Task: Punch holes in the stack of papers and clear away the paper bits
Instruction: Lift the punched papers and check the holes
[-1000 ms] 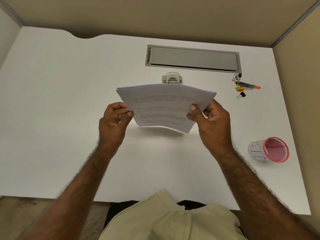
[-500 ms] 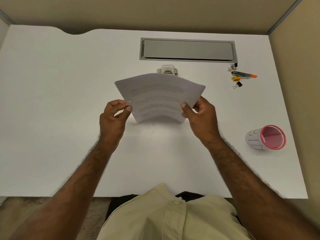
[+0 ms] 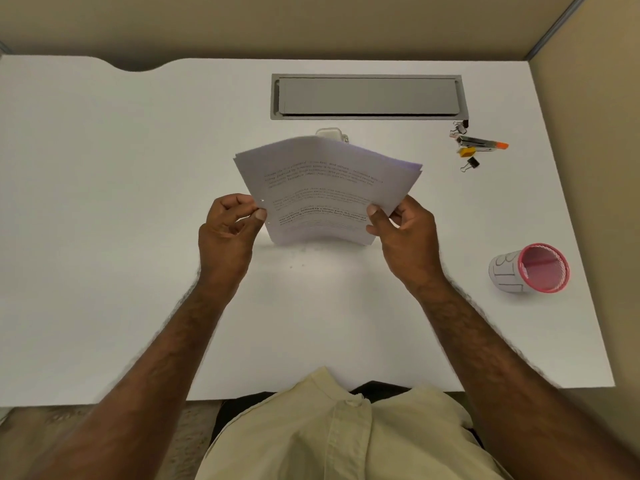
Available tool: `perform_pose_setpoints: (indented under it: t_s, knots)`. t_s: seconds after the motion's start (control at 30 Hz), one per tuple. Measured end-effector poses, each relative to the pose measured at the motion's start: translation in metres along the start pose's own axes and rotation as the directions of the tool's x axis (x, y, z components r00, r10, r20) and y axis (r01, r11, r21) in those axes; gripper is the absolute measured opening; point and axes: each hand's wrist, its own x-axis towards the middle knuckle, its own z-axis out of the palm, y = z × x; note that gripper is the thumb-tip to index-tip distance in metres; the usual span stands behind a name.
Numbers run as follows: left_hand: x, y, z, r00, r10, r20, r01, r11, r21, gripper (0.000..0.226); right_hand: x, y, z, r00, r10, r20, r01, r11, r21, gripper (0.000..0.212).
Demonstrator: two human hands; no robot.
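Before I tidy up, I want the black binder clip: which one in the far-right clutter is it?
The black binder clip nearest you, just below the yellow item; the other clips lie farther back.

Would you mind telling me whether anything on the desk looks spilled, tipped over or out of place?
Two things stand out. The pink mesh cup lies on its side near the desk's right edge, mouth open sideways. A few tiny paper bits are scattered on the white desk just below the stack of papers.
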Motion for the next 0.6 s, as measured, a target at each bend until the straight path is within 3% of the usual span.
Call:
perform_pose_setpoints:
  t_s: [0.1,0.27,0.43,0.6]
  knots:
    - [0.002,0.004,-0.001,1.0,0.025,-0.002,-0.025,1.0,-0.005,0.013,0.001,-0.002,-0.003,0.998,-0.038,-0.04,0.039,0.998,0.042,0.029]
    - [0.007,-0.001,0.009,0.999,-0.05,-0.009,0.05,0.998,0.025,0.028,0.007,0.011,-0.002,1.0,0.009,0.015,-0.008,0.998,-0.055,0.022]
    - [0.009,0.005,0.007,0.998,0.048,-0.034,-0.046,0.997,0.06,0.019,0.006,0.017,-0.005,0.999,-0.044,-0.006,0.043,0.997,-0.064,0.024]
    - [0.006,0.001,0.013,1.0,0.012,-0.018,-0.01,0.996,0.089,0.032,0.006,0.028,-0.002,1.0,-0.002,0.013,0.004,0.993,-0.114,0.025]
